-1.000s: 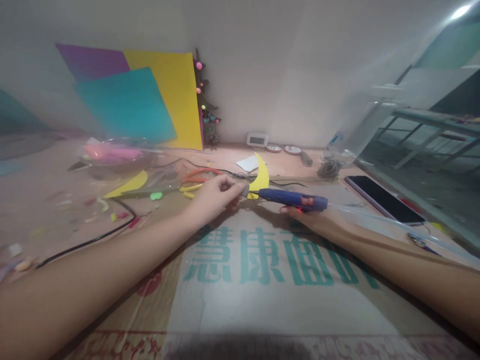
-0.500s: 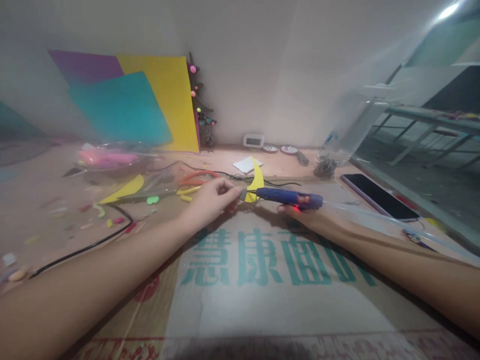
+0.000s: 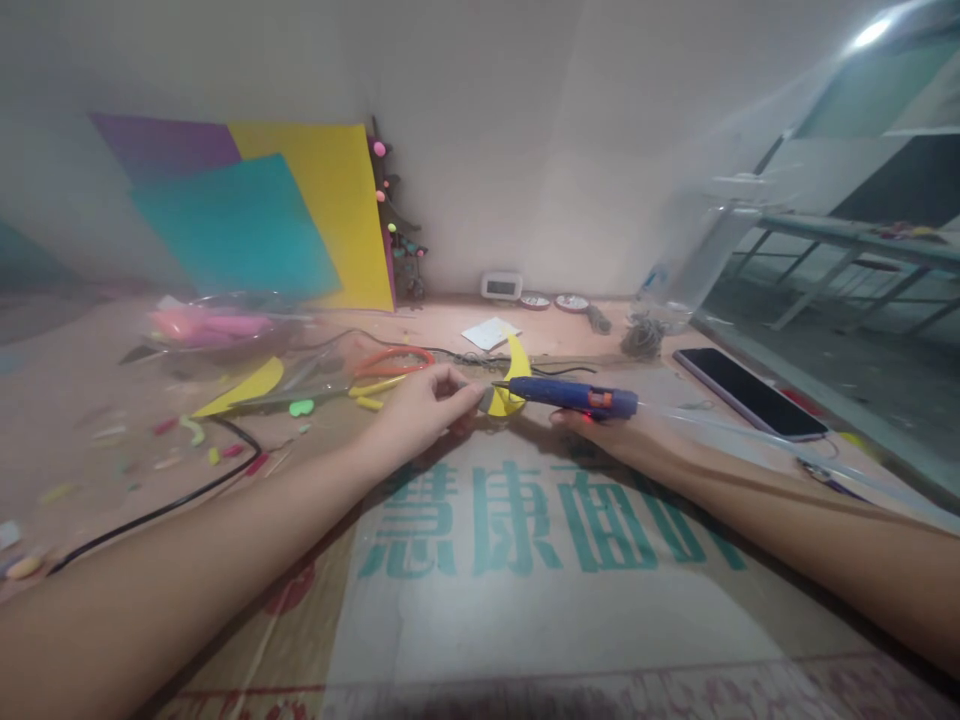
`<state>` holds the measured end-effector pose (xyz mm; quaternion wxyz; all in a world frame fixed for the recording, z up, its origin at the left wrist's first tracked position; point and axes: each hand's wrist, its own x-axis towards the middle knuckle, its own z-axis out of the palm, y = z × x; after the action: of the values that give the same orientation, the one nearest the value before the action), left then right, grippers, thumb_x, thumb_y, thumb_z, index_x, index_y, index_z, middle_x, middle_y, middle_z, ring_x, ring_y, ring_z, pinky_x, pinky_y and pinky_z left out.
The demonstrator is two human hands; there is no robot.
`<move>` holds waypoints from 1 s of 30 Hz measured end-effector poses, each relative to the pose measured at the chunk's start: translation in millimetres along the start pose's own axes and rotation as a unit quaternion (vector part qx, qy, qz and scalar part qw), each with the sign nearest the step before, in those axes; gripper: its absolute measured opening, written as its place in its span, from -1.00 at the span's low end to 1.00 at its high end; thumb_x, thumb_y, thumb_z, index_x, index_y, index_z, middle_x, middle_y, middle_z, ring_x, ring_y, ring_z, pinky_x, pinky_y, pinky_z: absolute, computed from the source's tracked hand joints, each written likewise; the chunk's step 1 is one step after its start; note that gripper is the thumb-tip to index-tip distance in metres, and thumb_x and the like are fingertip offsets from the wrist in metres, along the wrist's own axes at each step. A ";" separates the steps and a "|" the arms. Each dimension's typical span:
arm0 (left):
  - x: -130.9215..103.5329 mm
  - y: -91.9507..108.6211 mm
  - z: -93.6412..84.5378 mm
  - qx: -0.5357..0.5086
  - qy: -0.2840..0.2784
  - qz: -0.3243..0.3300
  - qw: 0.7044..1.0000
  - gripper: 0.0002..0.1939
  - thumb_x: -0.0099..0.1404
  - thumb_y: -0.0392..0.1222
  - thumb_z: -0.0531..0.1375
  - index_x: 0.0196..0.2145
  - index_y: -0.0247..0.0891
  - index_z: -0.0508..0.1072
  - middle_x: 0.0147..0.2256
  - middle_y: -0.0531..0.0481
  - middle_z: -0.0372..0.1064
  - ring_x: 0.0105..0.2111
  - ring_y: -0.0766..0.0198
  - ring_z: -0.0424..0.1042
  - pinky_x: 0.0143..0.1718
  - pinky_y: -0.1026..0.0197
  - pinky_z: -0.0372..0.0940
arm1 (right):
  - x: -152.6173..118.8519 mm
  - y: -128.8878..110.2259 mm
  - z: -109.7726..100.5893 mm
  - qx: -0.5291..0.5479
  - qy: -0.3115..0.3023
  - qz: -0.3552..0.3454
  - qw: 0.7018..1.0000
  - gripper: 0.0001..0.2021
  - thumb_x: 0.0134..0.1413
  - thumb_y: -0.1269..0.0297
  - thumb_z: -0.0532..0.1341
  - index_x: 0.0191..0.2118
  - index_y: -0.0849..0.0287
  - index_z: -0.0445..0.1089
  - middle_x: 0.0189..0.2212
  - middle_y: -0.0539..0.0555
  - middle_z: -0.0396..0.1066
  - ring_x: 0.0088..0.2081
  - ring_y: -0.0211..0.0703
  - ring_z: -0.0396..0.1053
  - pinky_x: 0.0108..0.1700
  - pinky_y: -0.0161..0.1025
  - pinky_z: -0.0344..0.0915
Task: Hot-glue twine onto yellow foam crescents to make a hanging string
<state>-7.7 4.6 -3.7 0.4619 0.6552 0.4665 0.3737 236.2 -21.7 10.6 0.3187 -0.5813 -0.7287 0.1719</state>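
Between thumb and fingers, my left hand (image 3: 439, 402) pinches a yellow crescent moon cutout (image 3: 517, 362), which stands up with its tip pointing away from me. A small grey patch shows on the moon beside my thumb. My right hand (image 3: 589, 425) is wrapped round a blue hot glue gun (image 3: 570, 396) with a red light glowing at its underside. The gun's dark nozzle points left and reaches the moon near my left fingertips; whether it touches cannot be made out. A clear glue stick (image 3: 697, 418) trails from the gun's back end.
Orange-handled scissors (image 3: 394, 362) and a yellow offcut (image 3: 244, 388) lie left, among scraps and a black cord (image 3: 157, 515). A phone (image 3: 750, 393) rests at right. Coloured sheets (image 3: 232, 225) lean on the wall near a small white clock (image 3: 501, 287). Printed cardboard (image 3: 480, 630) covers the front.
The nozzle has shifted slightly along the moon, and the moon has turned a little, showing more of its lower curve. Both hands keep their grips. The whole view has shifted slightly.
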 end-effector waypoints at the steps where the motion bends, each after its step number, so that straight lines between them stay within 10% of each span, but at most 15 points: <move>1: -0.3 -0.1 0.2 0.002 -0.003 0.003 1.000 -0.67 0.22 0.07 0.21 -0.41 -0.26 0.30 -0.60 0.09 0.39 -0.60 0.38 0.37 -0.59 0.39 0.18 | -0.1 0.7 0.7 -0.008 0.002 0.005 1.000 -0.75 -0.07 0.00 0.30 -0.51 0.05 0.39 -0.59 0.01 0.38 -0.50 -0.03 0.34 -0.48 -0.15 0.26; 20: 1.4 -0.2 1.4 -0.016 -0.018 -0.012 1.000 -0.71 0.23 0.02 0.21 -0.40 -0.27 0.31 -0.59 0.07 0.38 -0.60 0.38 0.36 -0.58 0.39 0.19 | 31.4 -20.3 -57.9 0.029 0.035 -0.007 0.999 -0.45 0.18 -0.22 0.01 -0.33 0.16 0.51 -0.39 0.10 0.48 -0.44 -0.18 0.38 -0.53 -0.31 0.22; 30: 2.5 -1.7 5.2 -0.054 -0.028 -0.038 0.997 -0.75 0.23 -0.04 0.21 -0.43 -0.26 0.28 -0.63 0.09 0.34 -0.63 0.40 0.33 -0.62 0.41 0.16 | 124.6 -0.9 -35.1 -0.033 0.009 0.059 0.998 -0.61 0.08 -0.04 0.24 -0.13 0.17 0.50 -0.22 0.16 0.54 -0.23 -0.08 0.45 -0.42 -0.33 0.31</move>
<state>-2.7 5.9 -6.7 0.5238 0.6212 0.4571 0.3619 243.7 93.1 70.0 0.2953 -0.6346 -0.6957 0.1613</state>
